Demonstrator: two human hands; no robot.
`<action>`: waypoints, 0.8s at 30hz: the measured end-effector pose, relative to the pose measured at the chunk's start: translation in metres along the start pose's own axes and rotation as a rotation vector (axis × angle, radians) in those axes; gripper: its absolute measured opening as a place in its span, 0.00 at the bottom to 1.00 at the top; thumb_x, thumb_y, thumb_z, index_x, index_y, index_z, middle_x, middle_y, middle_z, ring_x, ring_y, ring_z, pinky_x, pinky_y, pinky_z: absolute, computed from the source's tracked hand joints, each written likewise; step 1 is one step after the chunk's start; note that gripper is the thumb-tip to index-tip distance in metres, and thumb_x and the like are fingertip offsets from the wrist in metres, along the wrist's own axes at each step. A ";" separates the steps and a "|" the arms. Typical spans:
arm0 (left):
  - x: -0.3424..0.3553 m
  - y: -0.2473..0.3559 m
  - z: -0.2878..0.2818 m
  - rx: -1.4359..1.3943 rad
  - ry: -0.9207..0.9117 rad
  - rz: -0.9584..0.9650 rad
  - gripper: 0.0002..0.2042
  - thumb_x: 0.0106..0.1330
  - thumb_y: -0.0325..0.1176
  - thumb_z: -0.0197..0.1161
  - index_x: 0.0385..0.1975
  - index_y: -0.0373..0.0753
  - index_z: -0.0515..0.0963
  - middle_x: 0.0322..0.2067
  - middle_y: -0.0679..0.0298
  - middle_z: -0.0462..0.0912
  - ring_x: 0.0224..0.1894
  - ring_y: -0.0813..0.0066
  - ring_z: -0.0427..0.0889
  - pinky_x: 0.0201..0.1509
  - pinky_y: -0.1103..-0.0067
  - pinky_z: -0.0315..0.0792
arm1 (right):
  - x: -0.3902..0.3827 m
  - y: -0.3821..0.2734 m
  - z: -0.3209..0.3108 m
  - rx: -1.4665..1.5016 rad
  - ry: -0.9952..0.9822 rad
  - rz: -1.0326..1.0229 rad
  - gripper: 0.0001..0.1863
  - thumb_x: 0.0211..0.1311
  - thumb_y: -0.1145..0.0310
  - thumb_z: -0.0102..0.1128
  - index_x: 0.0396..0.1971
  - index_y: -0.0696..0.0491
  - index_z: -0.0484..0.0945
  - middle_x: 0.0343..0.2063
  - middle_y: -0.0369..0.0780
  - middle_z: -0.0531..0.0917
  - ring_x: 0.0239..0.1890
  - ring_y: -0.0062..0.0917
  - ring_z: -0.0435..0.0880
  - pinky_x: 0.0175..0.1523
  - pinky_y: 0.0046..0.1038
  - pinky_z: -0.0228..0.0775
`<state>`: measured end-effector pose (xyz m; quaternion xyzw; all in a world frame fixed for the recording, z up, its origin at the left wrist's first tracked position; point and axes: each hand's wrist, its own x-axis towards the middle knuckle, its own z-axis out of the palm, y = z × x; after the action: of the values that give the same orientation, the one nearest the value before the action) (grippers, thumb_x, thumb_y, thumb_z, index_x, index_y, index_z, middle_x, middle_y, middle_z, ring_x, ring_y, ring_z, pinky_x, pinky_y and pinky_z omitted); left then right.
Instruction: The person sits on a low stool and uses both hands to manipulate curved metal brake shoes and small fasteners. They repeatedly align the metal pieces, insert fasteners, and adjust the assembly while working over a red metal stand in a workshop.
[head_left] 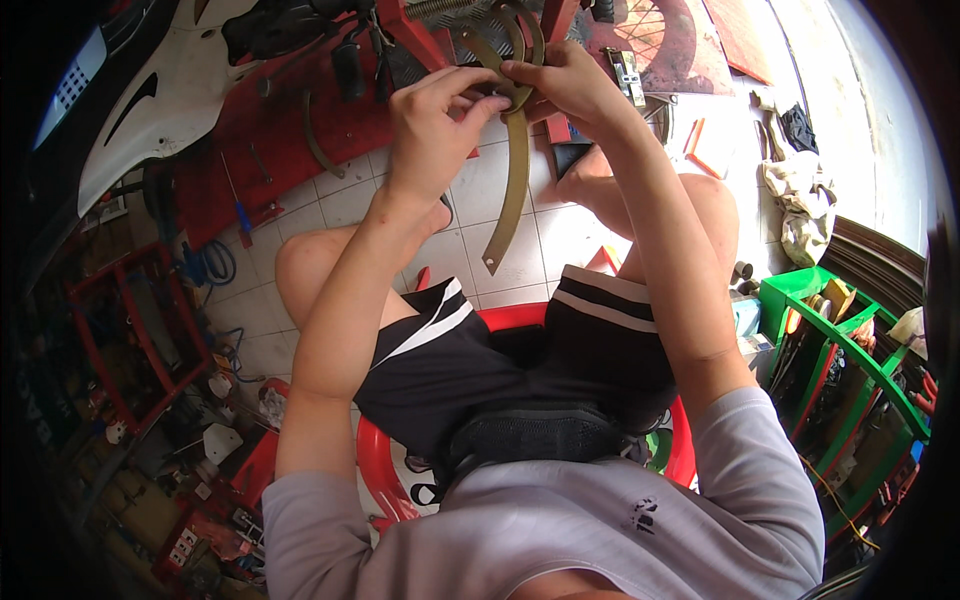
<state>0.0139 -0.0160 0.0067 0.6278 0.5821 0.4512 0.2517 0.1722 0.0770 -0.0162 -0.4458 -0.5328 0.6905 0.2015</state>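
Note:
Out in front of my knees I hold a brass-coloured flat metal tool (517, 170). Its long curved arm hangs down and has a small hole at the low end. Curved, hooked strips rise from its upper part, where the pieces seem to meet. My left hand (435, 115) is closed, thumb and fingertips pinching at this joint from the left. From the right my right hand (575, 85) grips the same joint, its thumb lying on top. Just what the left fingertips pinch is partly hidden. A similar curved bar (318, 140) lies on the red platform (215, 180) at the left.
A white motorbike panel (170, 95) leans in at upper left, near a blue-handled screwdriver (243, 215) and blue hose (210, 262). A green tool rack (835, 335) stands at right. I sit on a red chair (372, 450); a red metal frame (410, 35) rises beyond my hands.

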 end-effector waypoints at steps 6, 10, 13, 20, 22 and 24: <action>0.002 0.004 -0.003 0.074 0.006 -0.007 0.08 0.54 0.26 0.72 0.32 0.33 0.83 0.27 0.64 0.85 0.28 0.78 0.85 0.29 0.85 0.75 | -0.005 -0.003 0.007 0.148 -0.014 -0.016 0.17 0.65 0.65 0.60 0.42 0.65 0.76 0.33 0.46 0.84 0.32 0.30 0.87 0.39 0.30 0.83; 0.002 0.004 -0.003 -0.005 0.007 -0.238 0.10 0.57 0.32 0.72 0.32 0.31 0.81 0.25 0.65 0.84 0.27 0.80 0.84 0.30 0.85 0.74 | -0.002 0.004 0.012 0.178 0.023 -0.081 0.15 0.66 0.66 0.60 0.40 0.65 0.77 0.32 0.45 0.84 0.32 0.29 0.86 0.38 0.29 0.82; 0.002 -0.004 -0.001 -0.055 0.033 -0.346 0.17 0.65 0.44 0.65 0.36 0.32 0.79 0.26 0.63 0.83 0.26 0.77 0.84 0.32 0.83 0.76 | -0.007 0.004 0.018 0.235 0.032 -0.091 0.14 0.66 0.67 0.59 0.38 0.66 0.77 0.32 0.46 0.84 0.32 0.29 0.86 0.38 0.29 0.83; -0.010 -0.003 -0.001 -0.562 -0.353 -0.836 0.23 0.71 0.54 0.51 0.40 0.36 0.77 0.27 0.62 0.80 0.26 0.71 0.83 0.36 0.78 0.75 | -0.025 0.005 0.029 0.274 0.109 -0.050 0.13 0.66 0.69 0.58 0.36 0.67 0.77 0.31 0.46 0.83 0.31 0.30 0.85 0.38 0.31 0.84; -0.012 -0.005 0.002 -0.523 -0.325 -0.804 0.21 0.73 0.51 0.50 0.37 0.36 0.76 0.25 0.63 0.79 0.24 0.74 0.80 0.32 0.79 0.73 | -0.030 0.003 0.031 0.287 0.134 -0.053 0.13 0.66 0.69 0.58 0.36 0.67 0.77 0.32 0.47 0.83 0.31 0.30 0.85 0.38 0.31 0.84; -0.012 -0.003 0.005 -0.524 -0.289 -0.788 0.20 0.74 0.49 0.49 0.35 0.36 0.76 0.24 0.65 0.77 0.22 0.76 0.78 0.28 0.80 0.71 | -0.032 0.002 0.031 0.332 0.141 -0.057 0.13 0.66 0.69 0.57 0.36 0.67 0.77 0.32 0.47 0.83 0.31 0.30 0.85 0.38 0.31 0.84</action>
<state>0.0172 -0.0264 -0.0016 0.3315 0.6014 0.3613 0.6308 0.1633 0.0346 -0.0039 -0.4383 -0.4083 0.7302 0.3285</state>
